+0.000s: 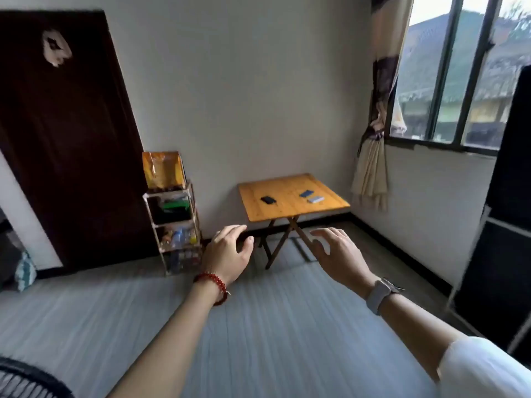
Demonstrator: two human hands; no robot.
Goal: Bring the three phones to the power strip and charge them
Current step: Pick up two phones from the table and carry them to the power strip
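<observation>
Both hands reach forward with nothing in their grip, fingers spread: left hand [230, 254], right hand [339, 254]. Beyond, three phones lie flat on the wooden worktop [287, 208]: a black phone [269, 199] near its left edge, a blue phone [305, 193] and a grey phone [315, 199] side by side toward its right edge

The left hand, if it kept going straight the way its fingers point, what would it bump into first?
Probably the wooden table, at its near edge or crossed legs. The left hand, open and empty, points that way over bare floor. Depth is hard to judge here.
</observation>
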